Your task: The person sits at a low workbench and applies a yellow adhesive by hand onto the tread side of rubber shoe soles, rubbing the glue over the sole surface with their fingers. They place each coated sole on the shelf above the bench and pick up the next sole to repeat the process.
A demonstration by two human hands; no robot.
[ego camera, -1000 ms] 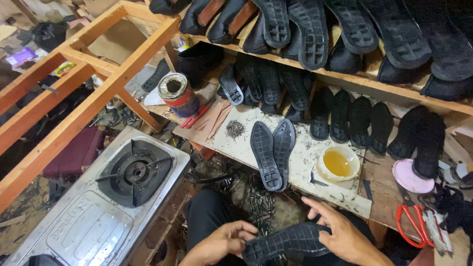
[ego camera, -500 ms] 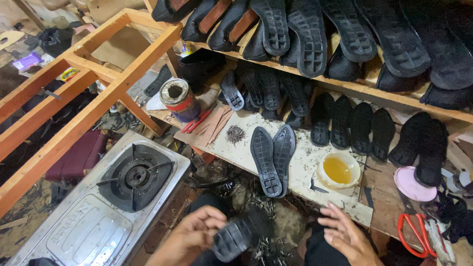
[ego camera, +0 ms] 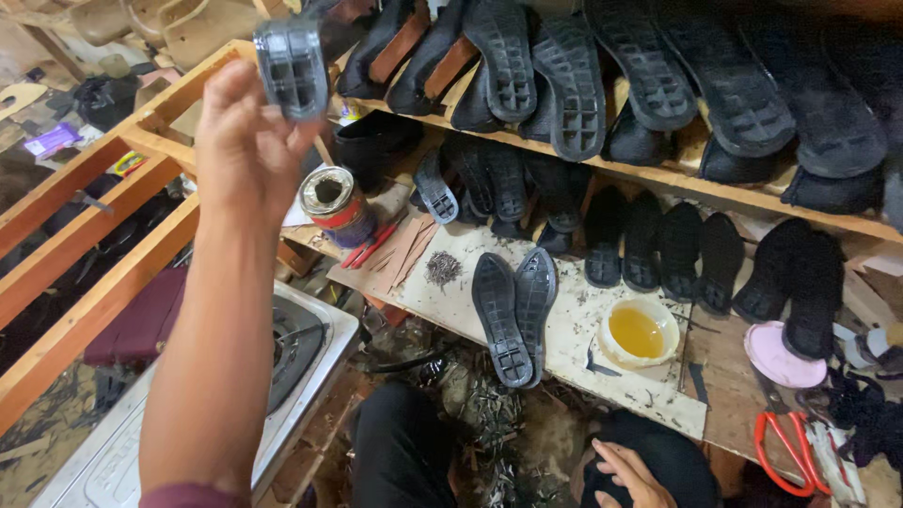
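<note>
Holding a black shoe sole (ego camera: 293, 68) up high, our left hand (ego camera: 246, 141) has its fingers clamped on the lower end; the sole's ribbed inner side faces the camera, just in front of the upper shelf (ego camera: 658, 179). Our right hand (ego camera: 628, 473) lies low on the right knee, fingers loosely spread, gripping nothing.

Near the raised hand: an open tin can (ego camera: 336, 202) with a red band, standing on the corner of the work board (ego camera: 574, 348). Red pencils (ego camera: 369, 246) lie just beside the can, and a small heap of dark tacks (ego camera: 443, 269) sits a little further right.

Mid-board: a pair of black soles (ego camera: 514, 315), tread up, touching side by side. Right of them, a white bowl of yellow glue (ego camera: 640, 332).

Far right: a pink lid (ego camera: 781, 343) and red-handled scissors (ego camera: 783, 450). Upper shelf carries rows of black soles. Lower left: a gas stove (ego camera: 296, 348) beside a wooden frame (ego camera: 85, 254).
</note>
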